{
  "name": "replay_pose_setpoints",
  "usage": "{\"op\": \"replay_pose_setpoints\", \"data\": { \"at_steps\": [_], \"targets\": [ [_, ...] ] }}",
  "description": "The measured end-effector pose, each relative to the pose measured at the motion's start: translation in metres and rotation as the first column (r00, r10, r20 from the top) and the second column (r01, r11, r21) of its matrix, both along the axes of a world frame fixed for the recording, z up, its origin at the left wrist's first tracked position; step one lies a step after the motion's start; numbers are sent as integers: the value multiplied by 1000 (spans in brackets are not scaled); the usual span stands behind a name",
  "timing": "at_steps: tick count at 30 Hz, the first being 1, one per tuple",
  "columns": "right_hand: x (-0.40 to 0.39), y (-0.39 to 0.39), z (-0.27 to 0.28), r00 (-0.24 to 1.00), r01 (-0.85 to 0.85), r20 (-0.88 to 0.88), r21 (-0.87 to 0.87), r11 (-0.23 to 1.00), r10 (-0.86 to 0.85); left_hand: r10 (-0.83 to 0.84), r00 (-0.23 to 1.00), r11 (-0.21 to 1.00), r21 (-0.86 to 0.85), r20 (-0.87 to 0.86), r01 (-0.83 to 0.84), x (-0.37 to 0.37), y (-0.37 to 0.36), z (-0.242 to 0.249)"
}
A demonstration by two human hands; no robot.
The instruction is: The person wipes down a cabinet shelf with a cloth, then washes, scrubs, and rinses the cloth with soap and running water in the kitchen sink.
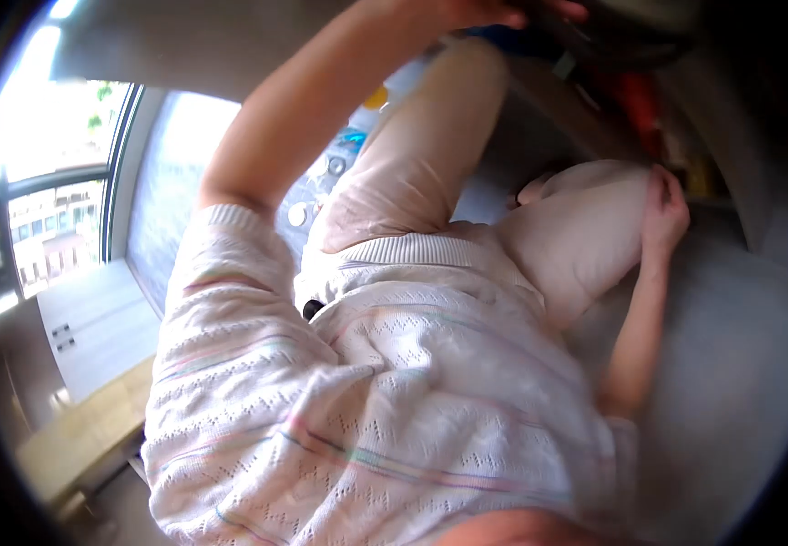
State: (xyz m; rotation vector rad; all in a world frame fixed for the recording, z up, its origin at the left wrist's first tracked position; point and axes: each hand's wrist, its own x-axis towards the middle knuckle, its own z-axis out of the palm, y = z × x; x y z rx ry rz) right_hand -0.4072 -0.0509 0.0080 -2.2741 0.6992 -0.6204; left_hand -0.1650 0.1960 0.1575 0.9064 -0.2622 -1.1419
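Note:
My left hand [485, 11] is reached far forward at the top edge, partly cut off and blurred. It is beside or on a dark, rounded object [635, 36] whose kind I cannot make out. How its fingers are set does not show clearly. My right hand [667, 211] rests against my bent right knee, its fingers curled in and nothing visible in them. Light trousers [412, 173] cover both legs, and a white knitted top [394, 391] fills the lower middle.
Small items, among them a yellow one [376, 98] and a blue one [351, 138], lie past my left thigh. A window [57, 173], a white panel [98, 323] and a wooden ledge [93, 423] stand at the left. Something red [635, 114] is beyond my right knee.

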Motion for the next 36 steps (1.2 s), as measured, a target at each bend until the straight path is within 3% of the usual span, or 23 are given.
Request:
{"op": "replay_pose_setpoints", "data": {
  "at_steps": [2,3,5,6,7,9,12,17,20,24,30,36],
  "targets": [
    [-1,-10,-8,999,-25,-22,-8,1000,25,168,981,985,-63,101,-162,-23,61,6],
    [2,-7,-9,999,-36,-27,15,999,37,280,953,952,95,119,-292,-38,92,17],
    [5,-15,-8,997,-60,-47,3,998,60,193,940,973,73,282,-221,-38,171,8],
    [8,-13,-11,996,-71,-58,1,997,71,241,944,961,80,226,-264,-54,191,5],
    [9,-11,-9,994,-95,-63,0,995,95,323,890,914,137,323,-381,-66,219,-4],
    [8,-14,-17,990,-119,-75,19,993,120,477,835,798,263,275,-543,-103,254,-11],
    [10,-32,-29,985,-129,-115,4,992,128,607,779,720,308,153,-622,-151,308,-31],
    [26,-37,-33,958,-209,-213,-73,975,189,818,568,451,514,88,-730,-199,359,-72],
    [33,-35,-33,953,-224,-229,-94,970,198,954,297,229,565,31,-793,-217,389,-111],
    [43,-17,-27,956,-159,-265,-111,981,125,1000,21,15,654,2,-756,-231,445,-180],
    [54,-21,-37,928,-179,-364,-255,950,77,964,-215,-47,697,-155,-716,-259,512,-274],
    [82,-22,-27,875,-264,-482,-412,872,37,903,-356,-124,650,-239,-750,-274,547,-337]
  ]
}}
